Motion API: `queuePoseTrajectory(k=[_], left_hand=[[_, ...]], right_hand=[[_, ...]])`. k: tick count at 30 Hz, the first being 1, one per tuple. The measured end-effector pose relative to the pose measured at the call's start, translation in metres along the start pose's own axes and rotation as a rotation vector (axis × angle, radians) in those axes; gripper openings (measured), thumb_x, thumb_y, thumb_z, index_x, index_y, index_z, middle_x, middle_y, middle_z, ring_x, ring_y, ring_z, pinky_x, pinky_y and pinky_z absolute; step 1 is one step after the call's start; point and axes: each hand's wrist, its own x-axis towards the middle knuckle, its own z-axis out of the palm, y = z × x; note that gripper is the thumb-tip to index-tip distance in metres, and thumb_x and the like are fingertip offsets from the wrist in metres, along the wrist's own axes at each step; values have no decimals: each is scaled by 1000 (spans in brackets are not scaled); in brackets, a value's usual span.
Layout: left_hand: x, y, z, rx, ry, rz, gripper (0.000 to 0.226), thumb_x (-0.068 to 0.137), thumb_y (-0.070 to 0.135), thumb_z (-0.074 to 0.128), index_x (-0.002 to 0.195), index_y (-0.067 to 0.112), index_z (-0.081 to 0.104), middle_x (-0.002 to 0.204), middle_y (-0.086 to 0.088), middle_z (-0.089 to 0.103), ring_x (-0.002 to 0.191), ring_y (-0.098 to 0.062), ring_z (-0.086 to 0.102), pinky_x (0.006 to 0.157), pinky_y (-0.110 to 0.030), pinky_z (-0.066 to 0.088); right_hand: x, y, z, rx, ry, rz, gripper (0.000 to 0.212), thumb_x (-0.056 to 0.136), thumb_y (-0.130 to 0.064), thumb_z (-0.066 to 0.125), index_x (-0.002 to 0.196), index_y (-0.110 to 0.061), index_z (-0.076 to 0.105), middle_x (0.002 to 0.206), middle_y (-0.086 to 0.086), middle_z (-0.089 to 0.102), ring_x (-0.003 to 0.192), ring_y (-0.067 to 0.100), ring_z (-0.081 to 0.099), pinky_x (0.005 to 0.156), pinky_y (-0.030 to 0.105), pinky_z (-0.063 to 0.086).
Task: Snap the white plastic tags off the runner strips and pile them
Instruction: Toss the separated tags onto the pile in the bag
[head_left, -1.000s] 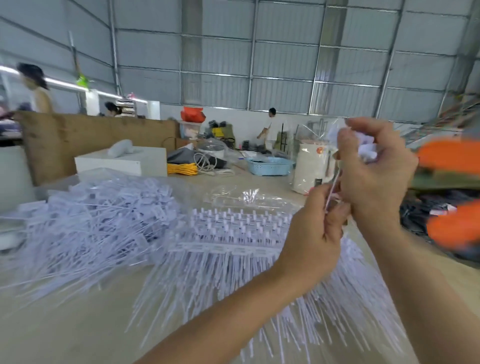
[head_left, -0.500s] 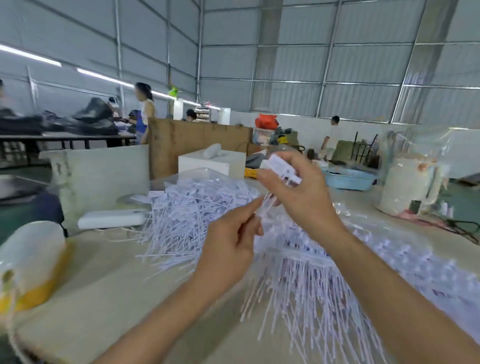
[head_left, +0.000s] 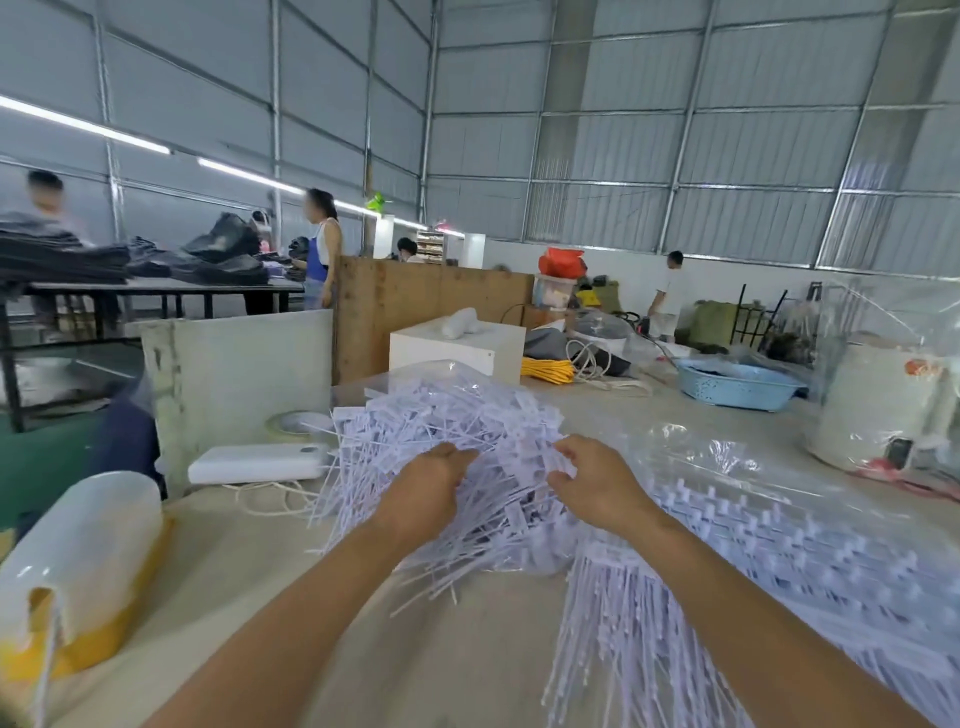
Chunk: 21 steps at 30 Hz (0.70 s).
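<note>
Lying at lower left of the frame on the beige desk is a translucent plastic jug. At centre, the left hand and right hand rest on the heap of loose white plastic tags, each grip's fingers curled into it. Uncut white runner strips spread at right.

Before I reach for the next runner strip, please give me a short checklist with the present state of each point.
1. Left hand free of tags: cannot tell, its fingers lie in the pile.
2. Right hand free: cannot tell, fingers curled at the pile's edge.
3. Pile of loose tags on the table: ok.
4. Runner strips beside right hand: ok.
5. Power bank clear of the pile: not ok, tags touch it.
</note>
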Motion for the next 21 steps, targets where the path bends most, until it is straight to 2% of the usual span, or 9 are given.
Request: queuePoseTrajectory(k=[3,4,6,8,11,14,15,18,21], left_hand=[[17,6,11,178,-19,21,58,89,-2,47,143,16,36,122,-11,40,88,-26,53,67,-27,39],[20,10,15,251,-26,12,58,89,1,48,143,16,35,123,-12,38,90,-25,50,67,-28,37],[26,20,23,451,-50,25,54,88,11,49,140,13,36,127,-15,38,110,-30,42,83,-36,39],[30,29,24,594,-81,36,49,86,22,51,133,10,42,129,-14,40,119,-32,35,95,-45,32],[33,34,22,568,-103,61,39,91,33,43,123,11,49,127,-10,43,116,-29,38,94,-46,31],[28,36,24,550,-94,93,57,92,57,27,125,15,49,124,-5,46,115,-28,40,92,-47,29],[27,36,24,612,-96,112,57,92,55,30,130,14,43,127,-7,43,118,-28,37,94,-48,28],[27,32,24,701,-94,82,58,92,26,45,143,10,24,136,-10,34,124,-29,31,99,-46,27],[25,31,23,721,-152,84,65,94,18,42,148,9,9,144,-10,27,130,-28,29,103,-46,28]], right_hand=[[3,8,-1,-95,34,19,56,94,-17,54,145,-9,33,151,9,32,136,23,35,107,26,29],[3,10,0,-109,37,26,58,93,-17,55,146,-10,31,151,9,30,136,24,35,107,27,29],[1,12,1,-131,38,39,62,92,-17,57,147,-10,27,150,11,27,134,26,37,106,29,32],[-2,13,2,-128,43,47,67,91,-15,59,148,-12,22,148,13,26,129,30,42,102,32,38],[-7,13,1,-108,60,62,79,89,-11,61,149,-19,11,143,14,26,113,32,53,88,34,46],[-12,13,-3,-106,71,48,86,87,-11,63,150,-22,5,140,14,29,105,31,56,80,34,46],[-14,14,-5,-118,75,47,86,86,-10,62,149,-22,5,139,14,29,104,31,56,80,35,48],[-21,14,-9,-166,67,45,87,87,-6,60,150,-24,2,139,13,28,95,29,59,77,36,51],[-31,13,-12,-205,38,35,86,89,-7,59,150,-25,1,142,14,25,97,30,59,80,38,53]])
